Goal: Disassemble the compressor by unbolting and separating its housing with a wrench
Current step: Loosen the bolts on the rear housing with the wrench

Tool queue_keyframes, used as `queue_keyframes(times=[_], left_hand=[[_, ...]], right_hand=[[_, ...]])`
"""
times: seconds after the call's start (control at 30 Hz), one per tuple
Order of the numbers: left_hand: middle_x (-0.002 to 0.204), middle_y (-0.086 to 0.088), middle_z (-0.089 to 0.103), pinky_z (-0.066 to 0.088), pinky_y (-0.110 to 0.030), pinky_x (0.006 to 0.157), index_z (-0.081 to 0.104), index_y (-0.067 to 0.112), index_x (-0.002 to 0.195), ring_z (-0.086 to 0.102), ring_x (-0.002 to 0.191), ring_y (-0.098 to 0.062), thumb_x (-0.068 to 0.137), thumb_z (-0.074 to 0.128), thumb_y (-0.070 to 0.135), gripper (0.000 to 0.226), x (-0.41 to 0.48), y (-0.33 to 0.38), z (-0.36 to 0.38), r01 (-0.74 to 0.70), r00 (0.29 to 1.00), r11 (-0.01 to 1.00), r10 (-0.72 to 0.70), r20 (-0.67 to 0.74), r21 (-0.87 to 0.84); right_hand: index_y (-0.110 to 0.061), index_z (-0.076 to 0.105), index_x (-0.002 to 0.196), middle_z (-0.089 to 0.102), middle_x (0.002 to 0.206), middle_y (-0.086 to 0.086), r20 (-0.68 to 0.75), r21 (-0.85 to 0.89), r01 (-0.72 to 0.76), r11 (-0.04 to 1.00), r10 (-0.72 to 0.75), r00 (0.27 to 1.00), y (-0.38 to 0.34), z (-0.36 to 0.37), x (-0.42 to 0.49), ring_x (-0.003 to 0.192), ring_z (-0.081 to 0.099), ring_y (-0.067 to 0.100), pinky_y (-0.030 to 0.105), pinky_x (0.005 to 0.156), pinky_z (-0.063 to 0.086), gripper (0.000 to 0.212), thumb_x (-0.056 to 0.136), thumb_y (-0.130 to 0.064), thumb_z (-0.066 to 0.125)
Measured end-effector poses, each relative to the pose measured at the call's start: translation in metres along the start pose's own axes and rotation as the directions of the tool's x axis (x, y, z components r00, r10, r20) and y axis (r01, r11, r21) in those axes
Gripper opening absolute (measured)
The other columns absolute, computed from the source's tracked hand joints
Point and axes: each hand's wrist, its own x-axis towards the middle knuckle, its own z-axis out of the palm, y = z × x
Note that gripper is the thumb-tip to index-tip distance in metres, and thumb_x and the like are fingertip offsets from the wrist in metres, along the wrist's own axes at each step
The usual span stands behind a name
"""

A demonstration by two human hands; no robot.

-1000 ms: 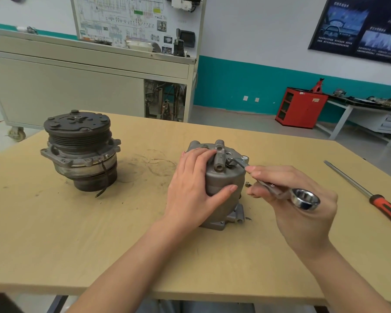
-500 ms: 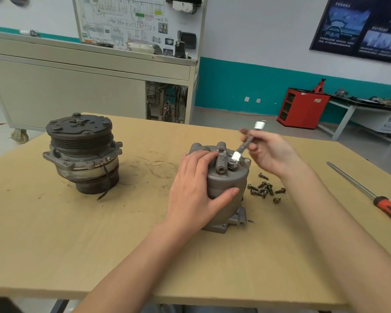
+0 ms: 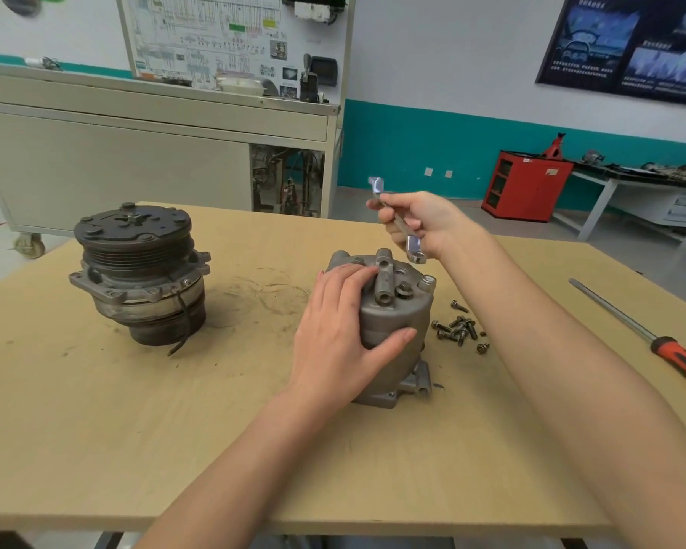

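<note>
Compressor housing (image 3: 397, 322) is standing mid-worktop (image 3: 135, 429), with loose bolts (image 3: 458, 328) lying at its 3 o'clock. The left hand (image 3: 341, 338) is wrapping its grip round the casting, steadying it. The right hand (image 3: 428, 223), its grip curling round the wrench (image 3: 412, 245), is lifting it off the top bolt (image 3: 404, 289) toward 12 o'clock, probably resetting for another turn.

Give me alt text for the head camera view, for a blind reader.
A person's left hand grips a grey metal compressor housing on a wooden table, while the right hand holds a silver wrench above its top. Right of it lie loose dark bolts; a black-topped pulley section stands to the left.
</note>
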Motion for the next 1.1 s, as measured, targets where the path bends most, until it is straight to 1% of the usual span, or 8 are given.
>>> queue_keyframes(times=[0.13, 0.23, 0.33, 0.57, 0.67, 0.83, 0.97, 1.1], left_hand=[[0.128, -0.005, 0.052, 0.045, -0.055, 0.097, 0.051, 0.009, 0.130, 0.038, 0.121, -0.014, 0.076, 0.057, 0.057, 0.072, 0.000, 0.001, -0.001, 0.002, 1.000, 1.000, -0.002, 0.009, -0.009], [0.127, -0.006, 0.053, 0.045, -0.055, 0.098, 0.052, 0.008, 0.128, 0.038, 0.120, -0.015, 0.076, 0.057, 0.056, 0.071, 0.001, 0.002, -0.001, 0.002, 1.000, 1.000, -0.002, 0.003, -0.012], [0.127, -0.007, 0.053, 0.045, -0.055, 0.098, 0.052, 0.007, 0.129, 0.038, 0.120, -0.015, 0.076, 0.057, 0.055, 0.071, 0.000, 0.003, -0.002, -0.002, 1.000, 1.000, 0.002, 0.002, -0.006], [0.127, -0.007, 0.053, 0.045, -0.053, 0.098, 0.052, 0.008, 0.129, 0.038, 0.119, -0.014, 0.077, 0.056, 0.055, 0.071, 0.000, 0.003, -0.002, -0.009, 1.000, 1.000, 0.009, -0.003, 0.005], [0.127, -0.006, 0.053, 0.046, -0.052, 0.098, 0.051, 0.009, 0.129, 0.039, 0.120, -0.014, 0.077, 0.056, 0.056, 0.071, 0.000, 0.002, -0.002, -0.006, 1.000, 1.000, 0.006, 0.002, 0.005], [0.127, -0.007, 0.053, 0.045, -0.054, 0.098, 0.051, 0.008, 0.129, 0.039, 0.120, -0.015, 0.077, 0.057, 0.055, 0.071, 0.000, 0.002, -0.001, -0.009, 1.000, 1.000, 0.009, 0.002, -0.002], [0.128, -0.007, 0.053, 0.046, -0.051, 0.097, 0.051, 0.008, 0.129, 0.038, 0.120, -0.015, 0.076, 0.056, 0.056, 0.071, 0.000, 0.003, -0.002, 0.000, 1.000, 1.000, 0.000, 0.005, 0.003], [0.127, -0.007, 0.053, 0.046, -0.053, 0.097, 0.051, 0.008, 0.129, 0.038, 0.119, -0.015, 0.076, 0.056, 0.056, 0.071, 0.000, 0.003, -0.002, -0.004, 1.000, 1.000, 0.004, 0.006, 0.003]], right_hand=[[-0.007, 0.055, 0.085, 0.060, 0.067, 0.007, -0.248, -0.049, 0.220, 0.974, -0.226, 0.942, -0.012, -0.001, -0.024, 0.035, 0.044, 0.004, 0.012, 0.032, 0.032, 0.020, 0.100, -0.017, 0.045], [-0.008, 0.053, 0.088, 0.069, 0.065, 0.005, -0.358, -0.148, 0.475, 0.867, -0.495, 0.792, -0.007, -0.001, -0.064, 0.046, 0.059, 0.009, 0.015, 0.044, 0.045, 0.014, 0.099, -0.016, 0.048], [-0.011, 0.051, 0.091, 0.069, 0.068, 0.003, -0.332, -0.363, 0.637, 0.680, -0.733, 0.593, 0.007, 0.007, -0.107, 0.051, 0.064, 0.014, 0.019, 0.050, 0.051, 0.011, 0.100, -0.014, 0.046], [-0.016, 0.058, 0.094, 0.066, 0.072, 0.003, -0.186, -0.523, 0.760, 0.386, -0.922, 0.340, 0.046, 0.033, -0.143, 0.051, 0.060, 0.021, 0.029, 0.048, 0.049, 0.019, 0.093, -0.006, 0.042], [-0.019, 0.057, 0.097, 0.065, 0.092, 0.004, -0.028, -0.651, 0.712, 0.265, -0.945, 0.326, 0.060, 0.028, -0.148, 0.062, 0.064, 0.019, 0.036, 0.056, 0.052, 0.018, 0.092, -0.010, 0.042], [-0.014, 0.059, 0.117, 0.066, 0.112, 0.001, 0.257, -0.836, 0.548, 0.022, -0.867, 0.427, 0.074, 0.003, -0.165, 0.100, 0.066, 0.012, 0.038, 0.084, 0.055, 0.026, 0.095, -0.022, 0.050], [-0.011, 0.066, 0.109, 0.068, 0.106, -0.006, 0.266, -0.831, 0.555, 0.031, -0.854, 0.447, 0.073, -0.007, -0.172, 0.094, 0.068, 0.008, 0.040, 0.079, 0.056, 0.023, 0.091, -0.019, 0.053], [-0.010, 0.067, 0.107, 0.070, 0.102, -0.003, 0.313, -0.815, 0.578, -0.028, -0.862, 0.399, 0.072, -0.005, -0.170, 0.077, 0.069, 0.025, 0.045, 0.066, 0.055, 0.020, 0.093, -0.018, 0.055]])
